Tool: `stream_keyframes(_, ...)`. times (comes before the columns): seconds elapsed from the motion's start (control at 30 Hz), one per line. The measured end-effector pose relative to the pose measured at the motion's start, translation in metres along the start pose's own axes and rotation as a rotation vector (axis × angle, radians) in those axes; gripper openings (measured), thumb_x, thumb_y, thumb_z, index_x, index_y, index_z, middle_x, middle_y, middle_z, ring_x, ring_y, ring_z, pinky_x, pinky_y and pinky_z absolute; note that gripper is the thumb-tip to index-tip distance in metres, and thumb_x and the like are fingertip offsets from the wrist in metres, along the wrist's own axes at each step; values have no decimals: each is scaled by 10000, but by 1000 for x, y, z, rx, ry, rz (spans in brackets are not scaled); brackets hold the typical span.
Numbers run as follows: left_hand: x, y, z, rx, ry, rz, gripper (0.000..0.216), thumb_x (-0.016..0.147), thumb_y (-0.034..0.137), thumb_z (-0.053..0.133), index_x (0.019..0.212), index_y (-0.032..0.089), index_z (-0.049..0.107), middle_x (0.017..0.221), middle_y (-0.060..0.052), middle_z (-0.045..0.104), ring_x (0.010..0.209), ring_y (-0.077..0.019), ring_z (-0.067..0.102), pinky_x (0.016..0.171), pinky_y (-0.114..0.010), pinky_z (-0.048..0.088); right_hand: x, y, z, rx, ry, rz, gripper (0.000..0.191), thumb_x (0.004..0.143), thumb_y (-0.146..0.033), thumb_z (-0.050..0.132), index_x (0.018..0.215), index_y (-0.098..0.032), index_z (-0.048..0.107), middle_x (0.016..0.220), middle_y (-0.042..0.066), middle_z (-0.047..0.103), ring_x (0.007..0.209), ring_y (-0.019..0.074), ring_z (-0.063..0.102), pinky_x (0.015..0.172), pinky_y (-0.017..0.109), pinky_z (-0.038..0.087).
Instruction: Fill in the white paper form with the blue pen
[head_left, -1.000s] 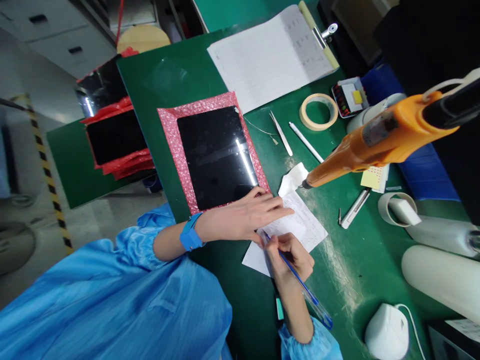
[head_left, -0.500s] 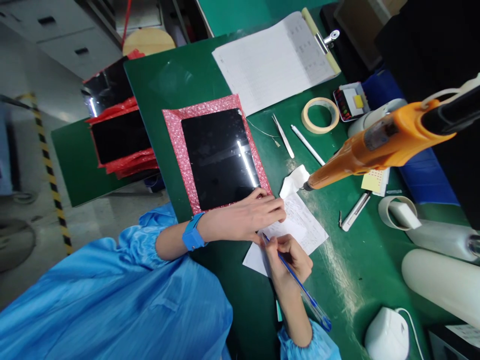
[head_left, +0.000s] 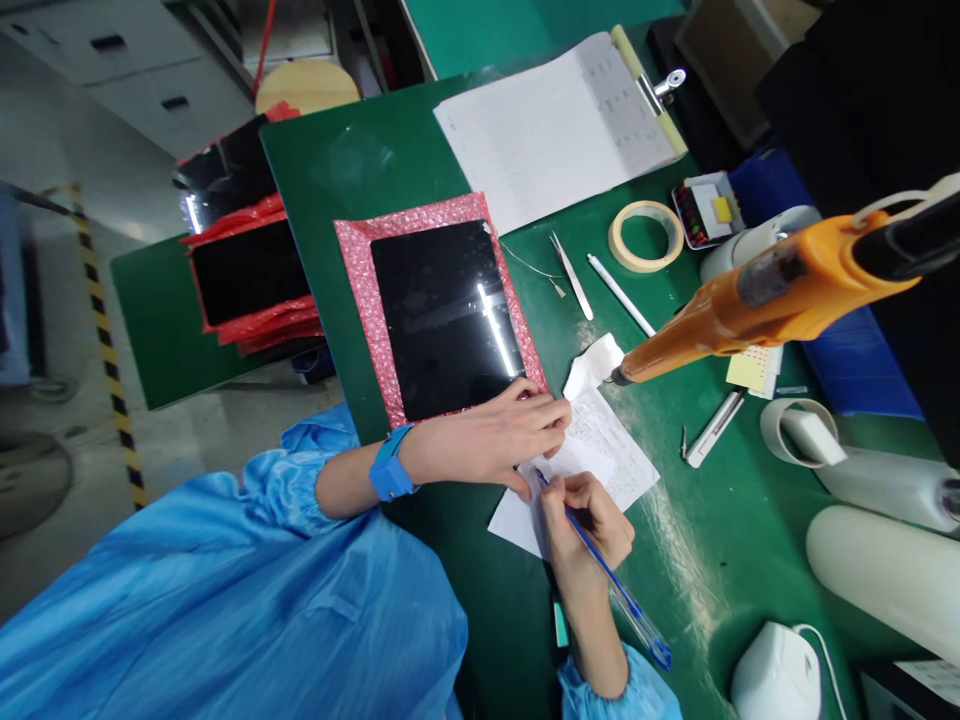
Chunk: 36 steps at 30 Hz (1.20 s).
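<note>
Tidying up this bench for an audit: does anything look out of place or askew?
Mostly orderly. A crumpled white scrap lies loose by the orange tool's tip, and the sheets of paper under the left hand and the pen in the right hand sit skewed to the table edge.

Black panel [head_left: 444, 318] is glossy glass, mirroring a light strip; it sits on pink bubble wrap [head_left: 358, 290], dimpled plastic. Slip [head_left: 600, 450] and clipboard sheet [head_left: 540, 130] are matt white paper, pen [head_left: 607, 575] clear blue plastic. Surface [head_left: 697, 540] is green mat with slight sheen; sleeve [head_left: 247, 600] shiny blue cloth.
</note>
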<state>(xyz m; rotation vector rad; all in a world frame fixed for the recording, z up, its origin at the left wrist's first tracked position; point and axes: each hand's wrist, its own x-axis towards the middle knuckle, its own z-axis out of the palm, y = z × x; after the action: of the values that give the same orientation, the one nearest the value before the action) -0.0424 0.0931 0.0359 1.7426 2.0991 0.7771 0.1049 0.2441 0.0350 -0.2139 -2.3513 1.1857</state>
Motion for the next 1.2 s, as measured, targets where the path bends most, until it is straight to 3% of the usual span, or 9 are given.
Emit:
stream_keyframes(0.5,-1,0,0,-22,41,12,284,1034,277,834,1086,173,575,1284,-113,629,1216,-302,625,1111,-435,373,-5,3,3,5,2,-20,437,982,-58,704,715,-249,416,643,-103,569,488,52,461,486,201,374)
stream_keyframes(1.2,-1,1,-1,-1,23,10,308,1050,318,836,1097,158,576,1288,-125,618,1231,-309,608,1129,-436,348,-3,2,3,-20,7,-28,447,1003,-83,703,711,-248,408,637,-104,546,490,47,438,476,206,363)
